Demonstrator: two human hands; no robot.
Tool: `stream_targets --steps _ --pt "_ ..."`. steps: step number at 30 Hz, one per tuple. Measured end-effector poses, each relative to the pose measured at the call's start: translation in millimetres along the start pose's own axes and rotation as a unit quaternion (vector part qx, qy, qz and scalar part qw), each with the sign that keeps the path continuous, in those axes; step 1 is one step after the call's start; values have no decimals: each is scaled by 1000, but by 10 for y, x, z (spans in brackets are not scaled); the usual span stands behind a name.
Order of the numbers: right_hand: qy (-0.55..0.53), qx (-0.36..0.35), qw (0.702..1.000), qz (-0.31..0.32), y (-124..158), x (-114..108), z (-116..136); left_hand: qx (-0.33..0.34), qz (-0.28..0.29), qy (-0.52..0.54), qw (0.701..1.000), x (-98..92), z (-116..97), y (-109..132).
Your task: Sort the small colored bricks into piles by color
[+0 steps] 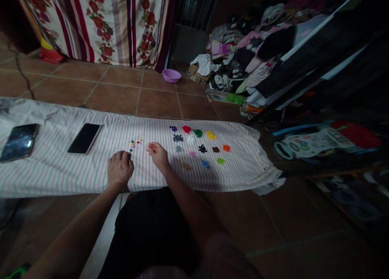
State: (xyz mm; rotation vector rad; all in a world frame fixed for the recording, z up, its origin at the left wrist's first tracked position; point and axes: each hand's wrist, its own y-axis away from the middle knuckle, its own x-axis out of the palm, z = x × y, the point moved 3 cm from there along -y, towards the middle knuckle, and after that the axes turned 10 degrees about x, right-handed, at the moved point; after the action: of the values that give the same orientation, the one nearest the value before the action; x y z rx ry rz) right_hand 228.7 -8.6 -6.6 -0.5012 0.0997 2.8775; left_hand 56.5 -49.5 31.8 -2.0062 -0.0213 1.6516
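While the right hand (158,154) pinches what looks like a tiny orange-red bit (150,147) at centre frame, the left hand (120,167) rests palm-down, fingers bent, beside scattered multicoloured bits (138,142); snagging the white striped cloth (82,173) could jumble single-colour piles (202,149) right of centre.

You are wearing black or very dark clothing (152,230) over your lap, its folds sinking into shadow. Your left hand (120,167) and right hand (158,155) are showing bare, and your forearms (80,226) are staying uncovered above slim wrists. Around your right upper arm, what looks like a dim, dusky sleeve (226,250) is blurring into the gloom.
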Motion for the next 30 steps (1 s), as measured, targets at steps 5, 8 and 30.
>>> stream_targets --steps 5,8,30 --pt "-25 5 1000 -9 8 -170 -2 -2 5 -3 1000 -12 -6 -4" --pt "-26 -4 999 -31 17 -325 -5 -2 7 -5 1000 -10 -4 -4" --pt "53 24 924 -378 165 -3076 -883 5 9 -13 1000 -7 5 11"
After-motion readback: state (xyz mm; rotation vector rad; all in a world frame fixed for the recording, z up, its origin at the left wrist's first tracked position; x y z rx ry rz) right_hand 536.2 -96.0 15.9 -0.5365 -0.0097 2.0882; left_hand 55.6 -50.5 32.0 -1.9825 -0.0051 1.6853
